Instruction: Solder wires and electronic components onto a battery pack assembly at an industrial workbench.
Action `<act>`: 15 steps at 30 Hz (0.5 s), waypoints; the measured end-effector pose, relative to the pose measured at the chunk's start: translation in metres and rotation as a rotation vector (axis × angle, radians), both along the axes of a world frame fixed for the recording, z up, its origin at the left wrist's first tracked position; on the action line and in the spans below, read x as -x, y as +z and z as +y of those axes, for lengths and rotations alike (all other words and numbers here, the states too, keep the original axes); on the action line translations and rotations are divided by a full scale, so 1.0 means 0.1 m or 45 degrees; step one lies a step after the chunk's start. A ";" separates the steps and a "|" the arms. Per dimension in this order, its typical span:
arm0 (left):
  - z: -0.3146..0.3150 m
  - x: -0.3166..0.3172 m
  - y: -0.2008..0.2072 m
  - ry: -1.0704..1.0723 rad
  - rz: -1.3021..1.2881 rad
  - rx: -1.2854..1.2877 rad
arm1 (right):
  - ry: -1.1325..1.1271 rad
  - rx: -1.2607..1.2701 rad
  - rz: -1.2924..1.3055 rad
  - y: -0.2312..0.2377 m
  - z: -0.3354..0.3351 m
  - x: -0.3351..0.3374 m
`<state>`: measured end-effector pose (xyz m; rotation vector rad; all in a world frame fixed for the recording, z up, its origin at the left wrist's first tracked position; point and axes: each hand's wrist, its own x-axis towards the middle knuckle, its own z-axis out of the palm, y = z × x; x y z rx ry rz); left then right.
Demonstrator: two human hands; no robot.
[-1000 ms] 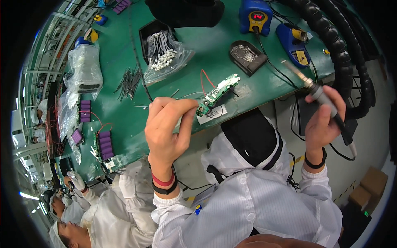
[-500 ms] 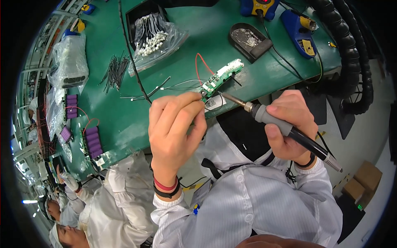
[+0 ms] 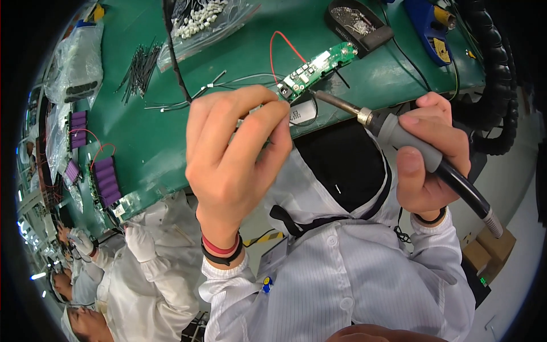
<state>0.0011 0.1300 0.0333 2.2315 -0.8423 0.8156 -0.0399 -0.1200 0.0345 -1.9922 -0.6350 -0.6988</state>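
Note:
A green circuit board (image 3: 316, 69) lies slanted near the front edge of the green bench, with a red wire (image 3: 272, 48) looping from it. My left hand (image 3: 236, 142) is at the board's near-left end, thumb and fingertips pinched together. What they pinch is hidden behind the fingers. Thin dark wires (image 3: 233, 80) run along the bench toward that hand. My right hand (image 3: 430, 154) grips a soldering iron (image 3: 407, 137) by its grey sleeve. Its metal tip points left, close to the board's lower edge; whether it touches cannot be made out. A white label (image 3: 302, 113) lies under the board's near end.
Behind the board stands a black tray of solder scraps (image 3: 356, 25), beside a blue iron stand (image 3: 430, 34). Bagged white-connector leads (image 3: 199, 20), loose black wires (image 3: 139, 71) and purple battery packs (image 3: 106, 181) lie leftward. A thick black hose (image 3: 493, 74) hangs right. A co-worker's gloved hand (image 3: 139, 242) shows lower left.
The whole view has shifted, so the bench and its things sit higher and look nearer. Both hands and the iron keep about the same places at the board. A co-worker's gloved hand now shows.

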 end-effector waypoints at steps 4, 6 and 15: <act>-0.01 -0.02 -0.05 -0.007 -0.068 0.038 | -0.001 0.120 0.037 0.04 0.02 0.04; -0.01 -0.03 -0.07 -0.009 -0.069 0.028 | -0.013 0.124 0.032 0.03 0.02 0.03; -0.01 -0.04 -0.06 -0.020 -0.017 0.012 | -0.015 0.131 0.022 0.04 0.04 0.01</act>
